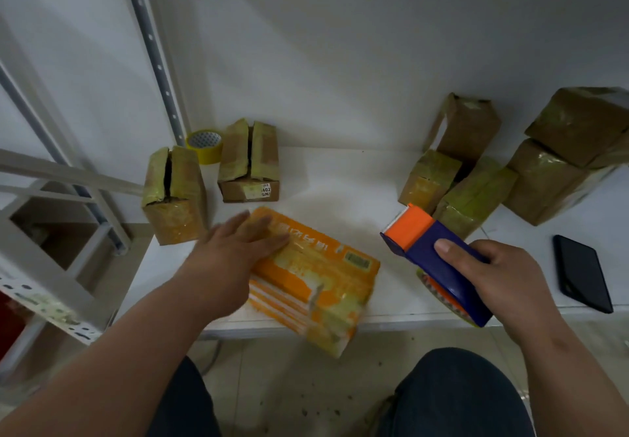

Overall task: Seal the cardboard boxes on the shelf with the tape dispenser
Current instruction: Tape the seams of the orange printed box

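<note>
Shelf (pixel 340 177) carries taped cardboard boxes (pixel 544 177) at both ends. Orange box (pixel 316 283) overhangs the front edge — left hand (pixel 235 249) lies flat on it, fingers straight. Right hand (pixel 503 283) grips the tape dispenser (pixel 432 252) — fingers curled round it.

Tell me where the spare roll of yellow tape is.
In the head view, the yellow tape roll sits at the shelf's back left, against the wall, between two split-top cardboard boxes.
</note>
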`<state>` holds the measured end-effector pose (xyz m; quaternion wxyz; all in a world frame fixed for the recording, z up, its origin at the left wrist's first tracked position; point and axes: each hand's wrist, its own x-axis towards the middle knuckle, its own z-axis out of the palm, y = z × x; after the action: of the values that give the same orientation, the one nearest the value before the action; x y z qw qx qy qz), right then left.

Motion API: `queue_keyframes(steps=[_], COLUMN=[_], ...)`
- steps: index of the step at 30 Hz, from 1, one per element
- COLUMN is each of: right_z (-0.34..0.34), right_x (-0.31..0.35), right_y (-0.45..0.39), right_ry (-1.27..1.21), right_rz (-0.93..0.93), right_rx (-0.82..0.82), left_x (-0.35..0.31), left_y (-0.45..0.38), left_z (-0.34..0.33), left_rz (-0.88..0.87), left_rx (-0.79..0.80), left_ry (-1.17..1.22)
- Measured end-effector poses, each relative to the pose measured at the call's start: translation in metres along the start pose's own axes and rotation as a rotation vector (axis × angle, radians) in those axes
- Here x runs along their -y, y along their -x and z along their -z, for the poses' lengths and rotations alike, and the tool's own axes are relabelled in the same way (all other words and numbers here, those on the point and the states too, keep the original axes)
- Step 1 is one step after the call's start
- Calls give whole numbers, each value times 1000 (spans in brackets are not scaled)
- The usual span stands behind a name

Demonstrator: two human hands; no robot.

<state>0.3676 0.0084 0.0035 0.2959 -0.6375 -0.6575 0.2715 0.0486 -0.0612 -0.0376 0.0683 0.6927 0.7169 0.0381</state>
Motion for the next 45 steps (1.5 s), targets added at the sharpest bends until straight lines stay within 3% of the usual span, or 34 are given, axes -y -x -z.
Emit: queue_keyframes(steps=[3, 7, 10, 14, 20, 24, 26, 29, 33, 38, 45], right_z=[-4, -10, -14, -17, -12, -8, -5, -3, -3, -6, -6], right_x=[-3, -6, -6, -3, 5, 10, 12, 14, 14, 14, 13], right_y=[0, 0, 1, 3, 15, 26, 32, 40, 48, 53, 59], right_ry=[2, -15, -1, 5, -31, -111, -161, -250, -380, -441, -437], right_rz=[-7, -5, 13, 41, 107, 161, 187, 210, 223, 239, 230], right_rx=[-5, -8, 7, 26, 75, 120, 145, 184, 281, 387, 422], left_x=[-6, -30, -62, -73, -43, -39, -46, -65, -82, -84, -86], left_y=[-2, 7, 24, 29, 17, 13, 18, 29, 38, 41, 49], left_z=[-3, -15, -19, -23, -6, 7, 13, 22, 29, 26, 20], left_rz=[152, 194, 185, 102, -118, -88, -15, 139, 236, 205, 131], left_rx=[-203, -397, -226, -8, 193, 216, 127, -23, 90, 347, 354], left_ry=[-28, 226, 333, 232, 265, 315, 501, 1003, 1461, 1700, 1837])
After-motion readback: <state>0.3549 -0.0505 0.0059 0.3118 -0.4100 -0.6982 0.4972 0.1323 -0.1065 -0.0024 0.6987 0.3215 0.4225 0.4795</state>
